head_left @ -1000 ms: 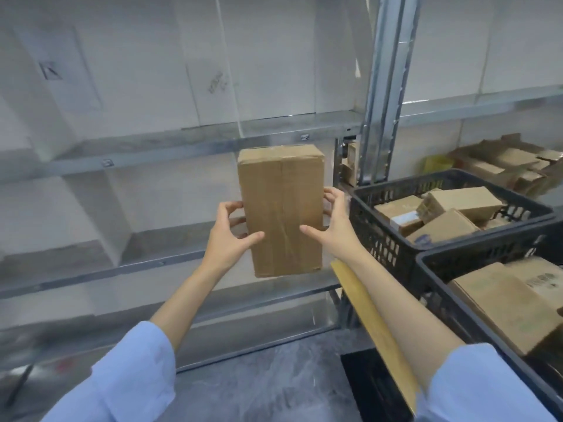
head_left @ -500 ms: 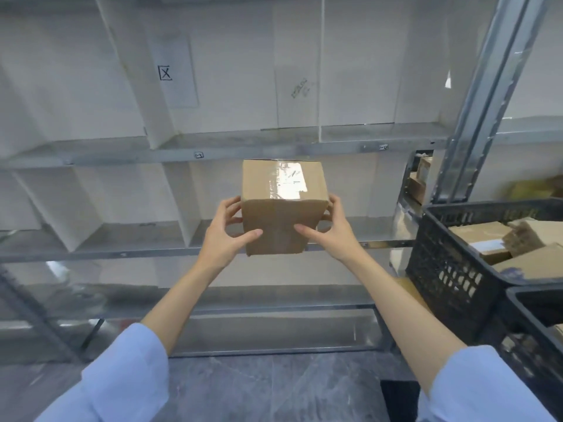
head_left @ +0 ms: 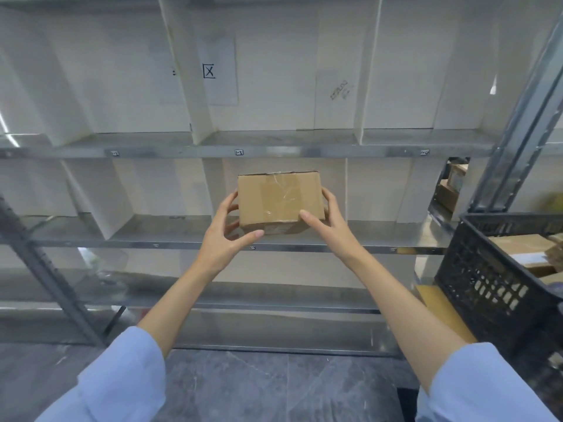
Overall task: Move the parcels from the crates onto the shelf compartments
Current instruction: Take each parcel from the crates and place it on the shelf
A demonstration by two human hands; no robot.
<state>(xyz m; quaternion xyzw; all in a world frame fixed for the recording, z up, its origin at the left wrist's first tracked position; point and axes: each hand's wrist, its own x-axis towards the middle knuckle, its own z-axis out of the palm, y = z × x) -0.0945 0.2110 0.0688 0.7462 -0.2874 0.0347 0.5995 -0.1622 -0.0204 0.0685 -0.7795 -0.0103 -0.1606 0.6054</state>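
Left hand (head_left: 227, 236) and right hand (head_left: 327, 222) grip the parcel (head_left: 278, 197) by its sides at the shelf (head_left: 182, 236); crate (head_left: 487, 269) at three o'clock.

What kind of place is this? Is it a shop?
Probably a parcel storeroom, not a shop: metal shelving split into compartments, a black crate of cardboard parcels, and a taped box held at one compartment.
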